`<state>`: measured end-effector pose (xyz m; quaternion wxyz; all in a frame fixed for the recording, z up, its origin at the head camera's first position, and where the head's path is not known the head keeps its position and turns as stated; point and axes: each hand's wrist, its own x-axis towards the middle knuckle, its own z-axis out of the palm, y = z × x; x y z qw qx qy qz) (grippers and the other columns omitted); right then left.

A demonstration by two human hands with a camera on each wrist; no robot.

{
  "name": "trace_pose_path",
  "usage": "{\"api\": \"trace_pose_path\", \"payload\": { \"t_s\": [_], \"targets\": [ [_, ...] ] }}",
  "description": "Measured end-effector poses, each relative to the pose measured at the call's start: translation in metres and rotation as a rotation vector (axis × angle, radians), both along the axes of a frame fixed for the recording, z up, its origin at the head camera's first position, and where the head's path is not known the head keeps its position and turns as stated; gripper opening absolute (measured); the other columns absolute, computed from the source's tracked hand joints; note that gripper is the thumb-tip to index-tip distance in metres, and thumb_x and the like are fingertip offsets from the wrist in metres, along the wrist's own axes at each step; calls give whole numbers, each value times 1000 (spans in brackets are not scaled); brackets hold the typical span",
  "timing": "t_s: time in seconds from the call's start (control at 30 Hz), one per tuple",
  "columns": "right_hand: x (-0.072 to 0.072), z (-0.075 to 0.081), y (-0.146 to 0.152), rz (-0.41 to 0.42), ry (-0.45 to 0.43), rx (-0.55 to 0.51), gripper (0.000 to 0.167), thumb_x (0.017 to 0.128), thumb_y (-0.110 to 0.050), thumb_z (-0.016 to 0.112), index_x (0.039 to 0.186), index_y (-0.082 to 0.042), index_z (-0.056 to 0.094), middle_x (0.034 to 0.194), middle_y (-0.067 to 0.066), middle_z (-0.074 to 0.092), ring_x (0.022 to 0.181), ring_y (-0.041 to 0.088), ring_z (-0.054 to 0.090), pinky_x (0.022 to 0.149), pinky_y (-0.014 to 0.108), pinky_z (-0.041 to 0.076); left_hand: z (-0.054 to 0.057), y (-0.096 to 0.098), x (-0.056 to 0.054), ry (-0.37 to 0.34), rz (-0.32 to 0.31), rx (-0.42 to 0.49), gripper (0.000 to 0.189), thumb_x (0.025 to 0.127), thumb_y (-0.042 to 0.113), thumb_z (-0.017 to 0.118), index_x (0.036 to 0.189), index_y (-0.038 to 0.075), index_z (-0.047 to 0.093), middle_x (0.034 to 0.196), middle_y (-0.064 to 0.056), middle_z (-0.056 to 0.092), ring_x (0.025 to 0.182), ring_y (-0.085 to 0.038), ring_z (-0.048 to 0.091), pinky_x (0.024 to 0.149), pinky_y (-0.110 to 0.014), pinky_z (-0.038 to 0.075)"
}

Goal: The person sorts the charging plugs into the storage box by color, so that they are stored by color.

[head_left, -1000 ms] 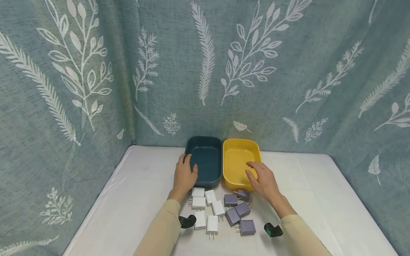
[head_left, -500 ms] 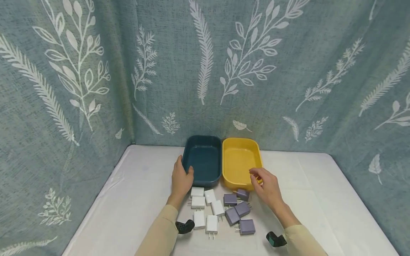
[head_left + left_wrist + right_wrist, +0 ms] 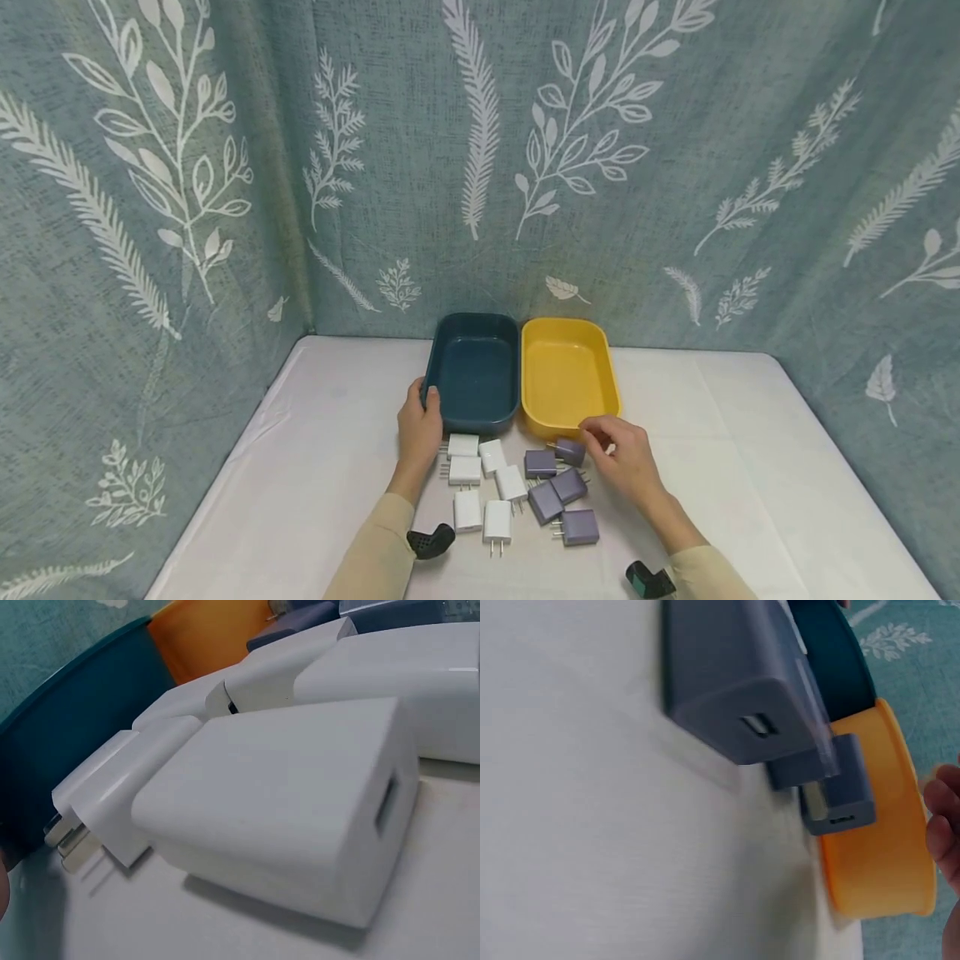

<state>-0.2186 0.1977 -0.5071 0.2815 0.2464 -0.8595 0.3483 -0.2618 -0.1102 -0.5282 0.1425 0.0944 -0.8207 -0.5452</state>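
Note:
My left hand (image 3: 420, 429) is at the near left side of a dark blue tray (image 3: 480, 421), its thumb by the rim; whether it touches the tray I cannot tell. Just in front lie several white charger plugs (image 3: 498, 522), in a loose group on the table. My right hand (image 3: 622, 450) hovers at the near right corner of a yellow tray (image 3: 570, 375), fingers loosely bent, with nothing seen between them. Several purple charger plugs (image 3: 579, 527) lie to its left. In the right wrist view its fingers (image 3: 945, 802) appear beside the yellow tray's wall.
Both trays stand side by side against a patterned blue-green curtain (image 3: 480, 167), nothing seen in either. A white cloth (image 3: 712, 433) covers the table. Black wrist devices (image 3: 432, 542) hang under both sleeves, above the table.
My left hand has come back and left, from over the blue tray to its outer side. My right hand has drawn back from above the yellow tray to its near corner, thumb and fingers closer together.

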Motion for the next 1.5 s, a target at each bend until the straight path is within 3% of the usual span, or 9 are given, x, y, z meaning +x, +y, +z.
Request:
{"api": "trace_pose_path", "payload": {
  "t_s": [0.17,0.4,0.7,1.0,1.3,1.5],
  "targets": [
    [5,-9,0,-8,-24,20,12,77,3,74,85,-6,71,72,-6,65,64,-3,52,53,12,47,-6,-2,6,-10,-16,24,51,105,31,39,148,4,39,151,-18,43,141,-35,39,118,-51,32],
    [12,-17,0,-33,-53,15,15,77,2,73,85,-10,71,74,-8,65,66,-3,53,52,13,48,-13,-7,11,28,-67,81,53,105,33,38,150,4,35,155,-15,38,145,-31,34,121,-45,30],
    [13,-20,2,-56,-73,-16,17,77,3,74,89,-9,72,86,0,72,68,0,60,57,8,51,-17,-8,10,69,-52,93,53,105,38,40,147,7,42,150,-13,45,141,-28,40,119,-44,34],
    [13,-28,0,-104,-262,-70,28,74,-3,81,101,-7,72,96,5,75,81,15,71,74,26,61,-20,-9,8,89,-38,80,51,105,35,40,145,4,45,147,-15,48,139,-30,43,118,-46,35],
    [13,-34,-4,-110,-516,-246,36,73,1,81,106,-1,69,103,16,73,92,29,72,81,28,61,-21,-10,8,88,-43,79,51,105,36,40,143,4,46,146,-15,50,139,-28,44,118,-43,36],
    [11,-38,-2,-130,-590,-291,35,74,0,81,107,0,69,106,15,72,95,28,71,83,23,60,-21,-10,9,94,-49,55,51,105,37,39,144,4,46,146,-14,49,140,-28,43,119,-44,34]
  ]
}}
